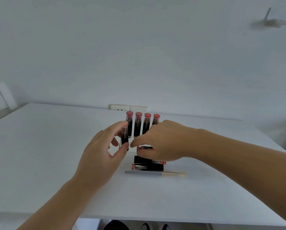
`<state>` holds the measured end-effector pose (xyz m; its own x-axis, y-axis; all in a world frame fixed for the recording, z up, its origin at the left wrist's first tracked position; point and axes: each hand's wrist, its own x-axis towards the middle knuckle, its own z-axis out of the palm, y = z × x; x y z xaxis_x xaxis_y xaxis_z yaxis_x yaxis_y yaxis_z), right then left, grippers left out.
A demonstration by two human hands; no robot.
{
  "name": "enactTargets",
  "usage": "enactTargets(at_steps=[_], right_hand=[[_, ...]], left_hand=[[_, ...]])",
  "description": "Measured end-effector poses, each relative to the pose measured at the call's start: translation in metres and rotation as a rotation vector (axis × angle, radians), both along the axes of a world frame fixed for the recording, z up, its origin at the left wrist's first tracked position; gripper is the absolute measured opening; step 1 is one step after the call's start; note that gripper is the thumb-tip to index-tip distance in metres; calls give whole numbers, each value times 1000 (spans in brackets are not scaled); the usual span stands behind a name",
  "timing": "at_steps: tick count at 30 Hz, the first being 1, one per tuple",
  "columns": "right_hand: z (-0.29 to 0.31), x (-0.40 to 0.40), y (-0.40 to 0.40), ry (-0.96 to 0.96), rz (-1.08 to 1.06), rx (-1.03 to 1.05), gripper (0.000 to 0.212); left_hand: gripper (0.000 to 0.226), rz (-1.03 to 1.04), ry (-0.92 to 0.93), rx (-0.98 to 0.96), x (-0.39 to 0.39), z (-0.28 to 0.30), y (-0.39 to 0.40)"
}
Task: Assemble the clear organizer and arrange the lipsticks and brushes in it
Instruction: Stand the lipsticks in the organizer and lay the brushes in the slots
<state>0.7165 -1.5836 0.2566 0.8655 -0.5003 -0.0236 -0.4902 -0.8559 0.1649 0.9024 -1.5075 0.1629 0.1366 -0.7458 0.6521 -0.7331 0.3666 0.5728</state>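
A clear organizer (132, 151) stands in the middle of the white table, with several black lipsticks with red tops (138, 124) upright in its back row. My left hand (104, 152) holds another lipstick (125, 138) upright at the organizer's front left. My right hand (157, 141) reaches over the organizer's front right, fingers curled round a lipstick (144, 147) lying on its side. Two more lipsticks (148, 163) lie flat in front. A brush (155, 172) with a grey handle and pale bristles lies nearest me.
The white table (55, 163) runs to a white wall with a socket plate (129, 107) just behind the organizer. The table's near edge is at the bottom, with dark shoes (115, 225) below it. A blurred shape (270, 22) shows at top right.
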Motion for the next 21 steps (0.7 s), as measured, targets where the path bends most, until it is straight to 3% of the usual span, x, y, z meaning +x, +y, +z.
enactTargets(at_steps=[10, 17, 21], right_hand=[[6, -3, 0, -4, 36, 74, 33], [12, -15, 3, -215, 20, 106, 21], [14, -20, 4, -500, -48, 221, 11]], left_hand=[[58, 14, -69, 27, 1, -1, 0], [57, 22, -97, -16, 0, 0, -1], [56, 11, -112, -39, 0, 2, -2]])
